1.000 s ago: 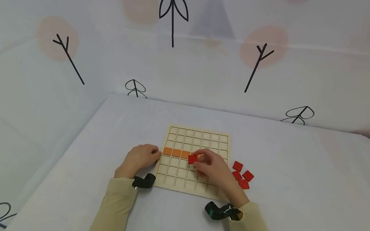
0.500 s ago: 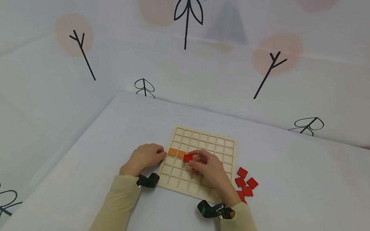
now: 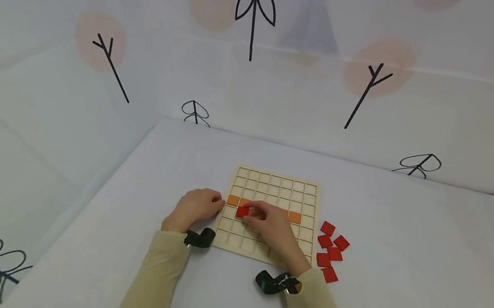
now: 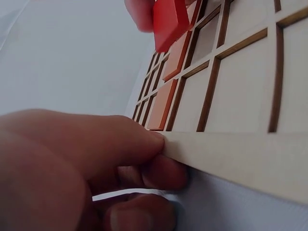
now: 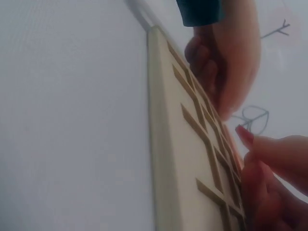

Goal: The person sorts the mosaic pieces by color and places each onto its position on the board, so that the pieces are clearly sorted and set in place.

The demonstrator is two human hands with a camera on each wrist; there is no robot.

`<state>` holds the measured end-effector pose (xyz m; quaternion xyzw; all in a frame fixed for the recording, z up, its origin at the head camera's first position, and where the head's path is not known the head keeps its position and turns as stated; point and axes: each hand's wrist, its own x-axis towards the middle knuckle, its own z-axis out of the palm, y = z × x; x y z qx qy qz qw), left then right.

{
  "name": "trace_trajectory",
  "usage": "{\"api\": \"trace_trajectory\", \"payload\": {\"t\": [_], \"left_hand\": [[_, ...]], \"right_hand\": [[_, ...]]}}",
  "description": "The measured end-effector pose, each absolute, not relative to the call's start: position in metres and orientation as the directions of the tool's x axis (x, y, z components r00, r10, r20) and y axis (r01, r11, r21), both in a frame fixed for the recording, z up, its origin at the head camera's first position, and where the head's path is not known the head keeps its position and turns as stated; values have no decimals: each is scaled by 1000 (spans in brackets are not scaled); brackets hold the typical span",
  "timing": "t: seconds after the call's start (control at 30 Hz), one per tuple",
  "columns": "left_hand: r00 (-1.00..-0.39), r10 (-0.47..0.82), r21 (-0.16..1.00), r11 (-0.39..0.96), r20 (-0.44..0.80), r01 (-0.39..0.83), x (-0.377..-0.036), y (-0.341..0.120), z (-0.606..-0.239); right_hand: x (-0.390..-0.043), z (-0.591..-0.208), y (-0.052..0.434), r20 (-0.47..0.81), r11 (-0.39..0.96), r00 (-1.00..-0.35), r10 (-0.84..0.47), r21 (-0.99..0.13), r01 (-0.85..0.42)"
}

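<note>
Flat red square tile (image 3: pixel 242 212), up above the grid and tilted, pinched between thumb and fingers of the right hand (image 3: pixel 272 226)! Under it lies the pale wooden grid board (image 3: pixel 243 245), its row of orange square tiles (image 3: pixel 295 217) partly hidden by that hand. The left hand (image 3: pixel 195 208) pinches the board's left edge. Out right, six loose red square tiles (image 3: pixel 334 253) scatter across the white-covered table (image 3: pixel 402 260). And behind, a whitish wall covering (image 3: pixel 290 113) rises, folded at the left corner, printed with black line-drawn plants (image 3: pixel 253 34) and soft peach circles (image 3: pixel 360 59).
</note>
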<state>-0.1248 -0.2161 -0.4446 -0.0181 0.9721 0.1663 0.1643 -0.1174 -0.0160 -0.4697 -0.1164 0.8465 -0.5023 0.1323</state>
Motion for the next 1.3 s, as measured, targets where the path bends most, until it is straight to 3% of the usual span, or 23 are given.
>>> {"api": "trace_trajectory", "payload": {"t": [0.5, 1.3], "left_hand": [[-947, 25, 330, 940, -320, -86, -125, -205, -450], [-955, 39, 310, 949, -293, -56, -125, -216, -442]], "right_hand": [[-116, -472, -23, -43, 619, -940, -339, -763, -188], [-111, -470, -46, 63, 718, -930, -363, -617, -322]]}}
